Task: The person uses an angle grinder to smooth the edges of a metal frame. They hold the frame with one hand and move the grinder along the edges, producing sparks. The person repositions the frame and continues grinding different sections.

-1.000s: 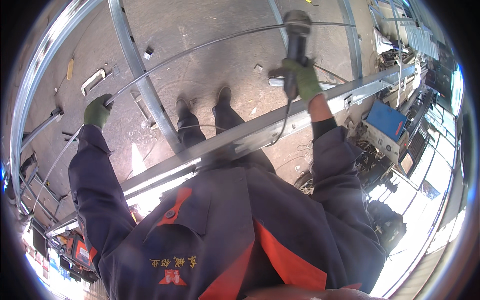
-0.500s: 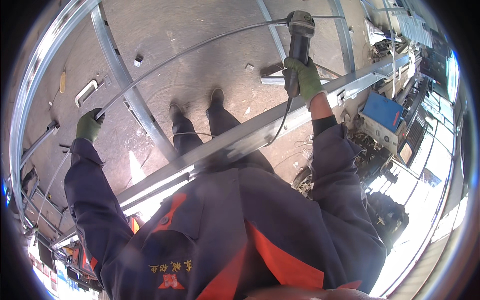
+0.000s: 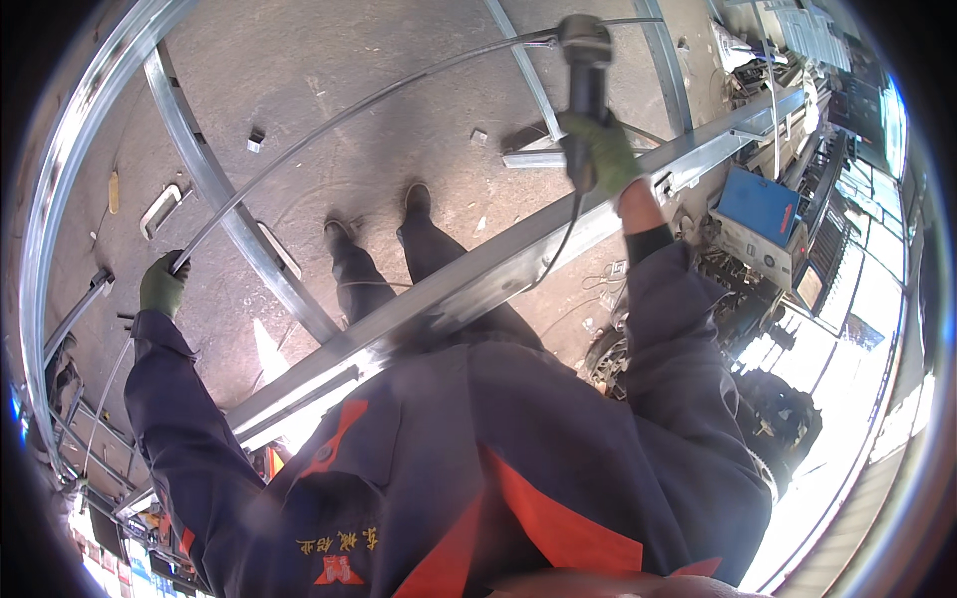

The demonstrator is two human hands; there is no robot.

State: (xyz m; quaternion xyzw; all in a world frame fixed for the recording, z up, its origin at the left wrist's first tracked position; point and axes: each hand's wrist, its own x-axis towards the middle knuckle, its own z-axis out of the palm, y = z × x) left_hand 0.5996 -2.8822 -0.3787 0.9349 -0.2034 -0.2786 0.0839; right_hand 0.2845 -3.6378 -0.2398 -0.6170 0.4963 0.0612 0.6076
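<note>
Above the floor (image 3: 399,40), we grip a thin rod (image 3: 379,96) and a power tool (image 3: 588,75)

Our green-gloved left hand (image 3: 162,287) is closed round the rod at the left of the view, fingers wrapped over it. From there the rod runs up and across, past a metal crosspiece (image 3: 281,279), to the head of the tool; we cannot tell whether rod and tool touch. Our right hand (image 3: 605,154), gloved too, is clamped round the tool's dark body, with the blurred head pointing away from us. A dark cord (image 3: 571,231) hangs from the tool's near end toward the long metal beam (image 3: 498,264) slanting just in front of us. Left of our feet, a pale C-shaped piece (image 3: 161,211) lies on the floor, with a small block (image 3: 256,140) farther off. Off to our right stands a blue-topped machine (image 3: 755,204).
</note>
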